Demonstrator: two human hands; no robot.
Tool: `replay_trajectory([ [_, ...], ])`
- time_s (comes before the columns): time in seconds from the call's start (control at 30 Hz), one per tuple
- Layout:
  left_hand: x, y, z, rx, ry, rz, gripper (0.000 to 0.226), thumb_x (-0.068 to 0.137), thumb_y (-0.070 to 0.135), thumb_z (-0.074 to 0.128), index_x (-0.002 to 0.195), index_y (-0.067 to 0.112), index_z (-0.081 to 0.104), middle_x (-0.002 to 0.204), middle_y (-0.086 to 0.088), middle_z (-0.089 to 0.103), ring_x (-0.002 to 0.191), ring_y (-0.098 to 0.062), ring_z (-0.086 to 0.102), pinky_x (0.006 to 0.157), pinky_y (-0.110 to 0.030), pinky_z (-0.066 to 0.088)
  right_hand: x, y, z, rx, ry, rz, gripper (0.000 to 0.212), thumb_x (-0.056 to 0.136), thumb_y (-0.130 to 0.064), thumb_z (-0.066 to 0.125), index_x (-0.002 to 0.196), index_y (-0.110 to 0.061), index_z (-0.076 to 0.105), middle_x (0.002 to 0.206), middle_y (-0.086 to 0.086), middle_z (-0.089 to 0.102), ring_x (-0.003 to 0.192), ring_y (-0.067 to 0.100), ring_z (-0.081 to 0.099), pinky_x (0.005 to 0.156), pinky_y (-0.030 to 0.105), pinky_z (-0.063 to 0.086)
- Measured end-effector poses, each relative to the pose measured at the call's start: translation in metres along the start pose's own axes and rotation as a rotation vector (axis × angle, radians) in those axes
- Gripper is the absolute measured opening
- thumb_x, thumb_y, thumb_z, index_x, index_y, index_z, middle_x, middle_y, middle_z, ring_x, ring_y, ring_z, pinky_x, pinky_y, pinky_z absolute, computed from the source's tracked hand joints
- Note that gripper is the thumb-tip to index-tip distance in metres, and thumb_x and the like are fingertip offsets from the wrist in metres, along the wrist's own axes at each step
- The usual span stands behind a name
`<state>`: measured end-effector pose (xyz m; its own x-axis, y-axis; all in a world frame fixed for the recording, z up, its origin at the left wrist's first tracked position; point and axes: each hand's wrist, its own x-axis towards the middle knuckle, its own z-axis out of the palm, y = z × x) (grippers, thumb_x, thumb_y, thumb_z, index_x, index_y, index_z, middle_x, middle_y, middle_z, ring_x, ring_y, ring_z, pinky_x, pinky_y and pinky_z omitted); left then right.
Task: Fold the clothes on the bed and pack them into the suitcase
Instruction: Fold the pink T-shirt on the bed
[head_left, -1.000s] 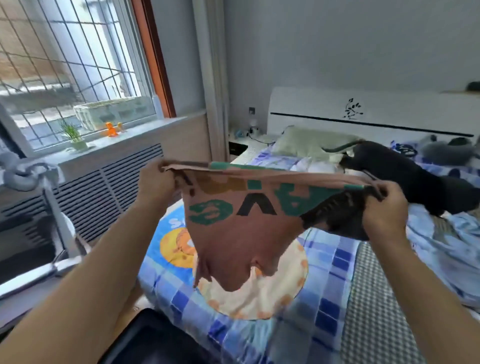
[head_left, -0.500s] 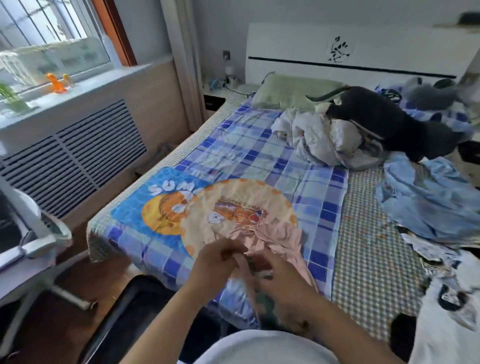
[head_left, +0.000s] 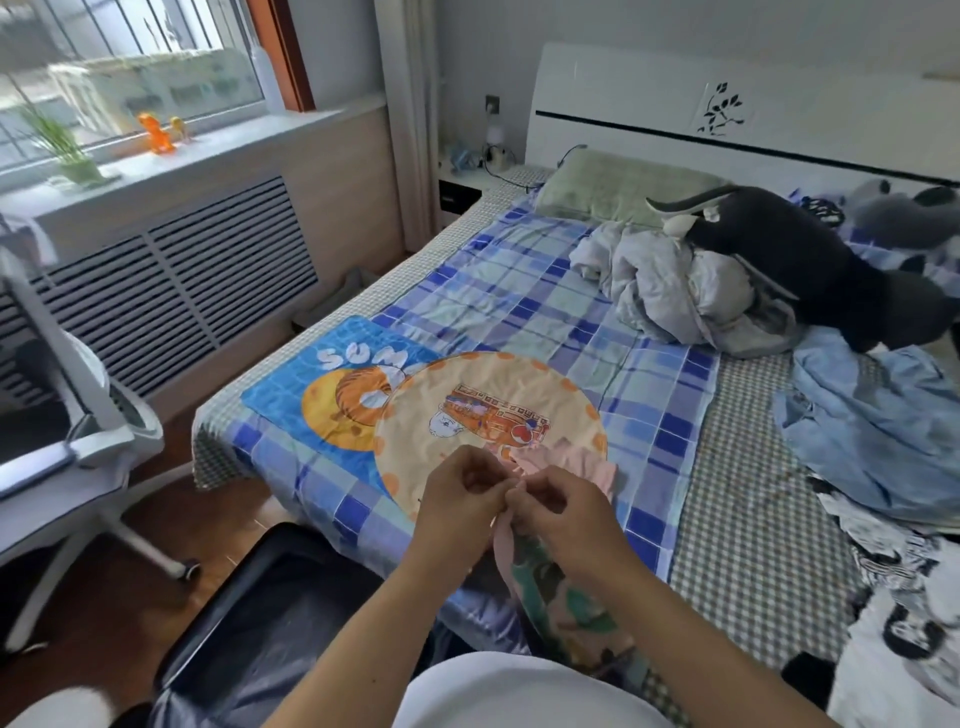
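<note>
A pink garment (head_left: 558, 587) with green letters hangs over the near edge of the bed (head_left: 519, 291), partly bunched on the round orange-rimmed print. My left hand (head_left: 457, 499) and my right hand (head_left: 561, 506) meet side by side above it, and each pinches the garment's pink edge between thumb and fingers. The open black suitcase (head_left: 270, 613) lies on the floor below my left forearm. More clothes lie on the bed: a grey-white heap (head_left: 670, 280), a black garment (head_left: 810, 260), a light blue shirt (head_left: 878, 421) and a black-and-white printed piece (head_left: 898, 623).
A white office chair (head_left: 78, 431) stands at the left, close to the suitcase. A radiator cover and a windowsill with a plant run along the left wall. A green pillow (head_left: 618, 187) and the white headboard (head_left: 675, 104) are at the far end.
A second ago I held the garment stretched wide in the air. It came down to the bed's near edge and my hands came together on its edge. The view tilted downward.
</note>
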<state>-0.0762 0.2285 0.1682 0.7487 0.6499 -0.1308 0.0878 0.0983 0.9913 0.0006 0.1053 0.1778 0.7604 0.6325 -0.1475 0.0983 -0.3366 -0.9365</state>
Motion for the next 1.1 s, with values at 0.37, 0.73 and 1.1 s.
replay_trajectory([
  [0.37,-0.025,-0.03,0.012,0.094,-0.108,-0.049,0.025,0.085,-0.006,0.07,0.1,0.014,0.071,0.095,-0.001,0.076,0.093,-0.015,0.073,0.081,-0.027,0.057,-0.01,-0.007,0.01,0.166,0.195,0.075,0.012,0.101,-0.02,0.057,0.095,-0.018,0.068,0.088,-0.004,0.071,0.082,0.003,0.065,0.069,0.012,0.051],
  [0.73,-0.025,-0.034,-0.01,0.125,-0.065,0.04,0.033,0.099,0.013,0.059,0.098,0.039,0.078,0.098,0.006,0.078,0.097,-0.02,0.071,0.093,-0.052,0.056,-0.015,-0.009,0.008,0.121,0.137,-0.053,0.023,0.099,-0.011,0.06,0.109,-0.028,0.073,0.108,-0.014,0.071,0.101,-0.008,0.063,0.089,0.012,0.051],
  [1.1,-0.009,-0.002,-0.021,0.347,-0.143,0.124,0.024,0.096,0.018,0.066,0.09,0.04,0.074,0.073,0.016,0.068,0.071,-0.01,0.064,0.073,-0.041,0.056,0.007,-0.022,-0.006,-0.647,-0.1,-0.249,0.02,0.093,-0.033,0.053,0.107,-0.031,0.067,0.099,-0.008,0.068,0.092,0.016,0.064,0.077,0.036,0.052],
])
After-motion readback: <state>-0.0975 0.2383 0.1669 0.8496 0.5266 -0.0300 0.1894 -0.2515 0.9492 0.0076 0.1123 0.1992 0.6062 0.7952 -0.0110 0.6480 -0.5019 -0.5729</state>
